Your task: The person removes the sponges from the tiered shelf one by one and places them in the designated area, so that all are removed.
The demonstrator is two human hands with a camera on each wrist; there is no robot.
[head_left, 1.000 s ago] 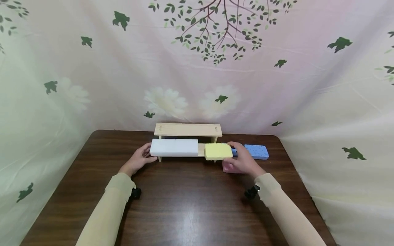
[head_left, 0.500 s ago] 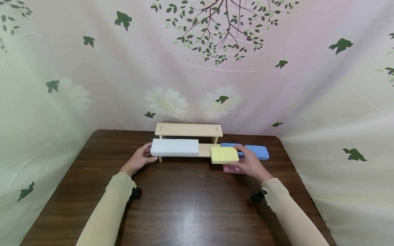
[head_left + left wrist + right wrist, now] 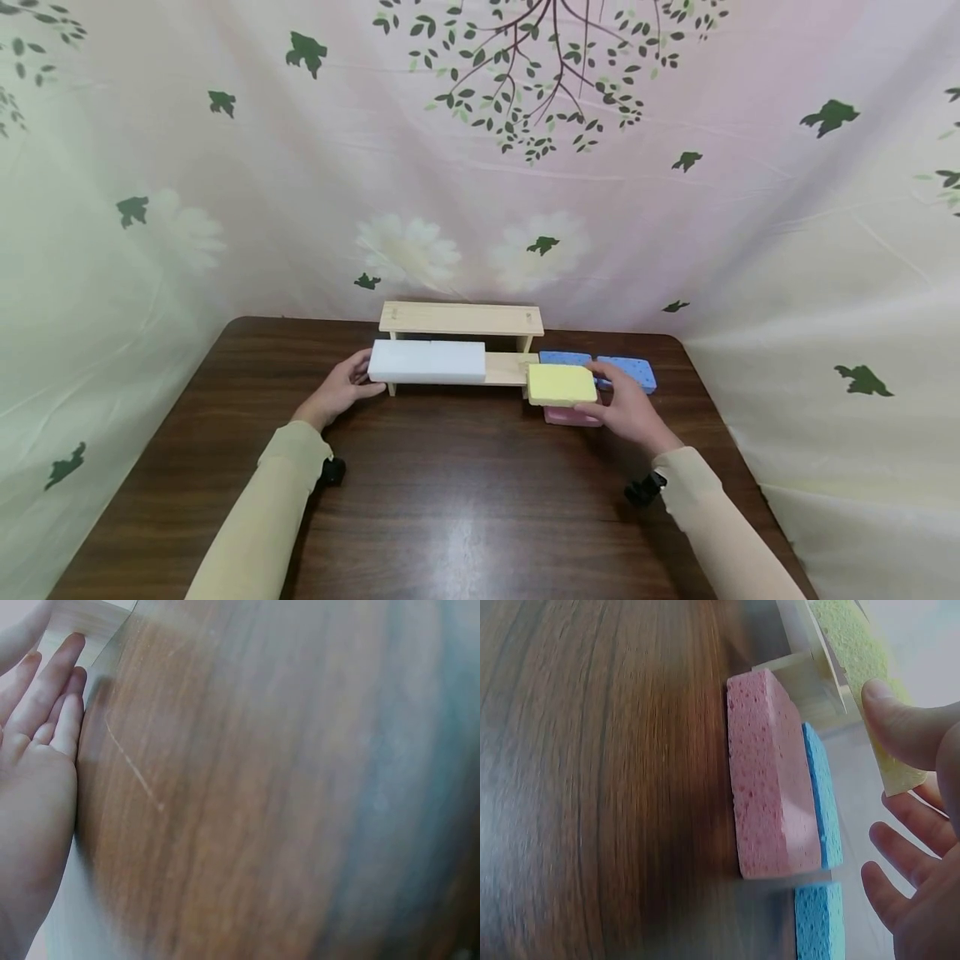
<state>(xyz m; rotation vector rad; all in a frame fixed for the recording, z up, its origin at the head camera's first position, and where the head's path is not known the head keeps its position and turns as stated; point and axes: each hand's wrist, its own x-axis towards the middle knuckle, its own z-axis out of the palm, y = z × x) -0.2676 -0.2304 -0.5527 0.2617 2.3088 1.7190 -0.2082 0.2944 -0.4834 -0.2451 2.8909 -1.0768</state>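
Right hand (image 3: 626, 410) pinches the yellow sponge (image 3: 561, 385) by its right end, thumb on one side, fingers on the other; grip narrow, no wider than the sponge. In the right wrist view the remaining fingers fan out, bearing nothing.

Yellow sponge is at the right front corner of the shelf (image 3: 510, 367), overlapping the lower board from the head camera and partly hiding the pink sponge (image 3: 572, 417). It appears to be held up; whether it touches the wood cannot be told.

Left hand (image 3: 345, 390) is at the far left end of the white block (image 3: 427, 361), thumb and fingers well parted, fingers fairly straight in its wrist view. Contact seems light; cannot tell whether it bears on the block or on the wood beneath.

White block lies on the left part of the lower board, bare wood to its right. On the table (image 3: 465, 483): pink sponge, a blue sponge (image 3: 566, 358) just behind it, another blue sponge (image 3: 627, 372) further right.

Step in hand, as judged: handling the yellow sponge beside the shelf while the left hand steadies the other end. The next move would call for a firm pinch, the sponge kept level, fingers clear of the pink and blue ones, and no knock to the shelf corner.
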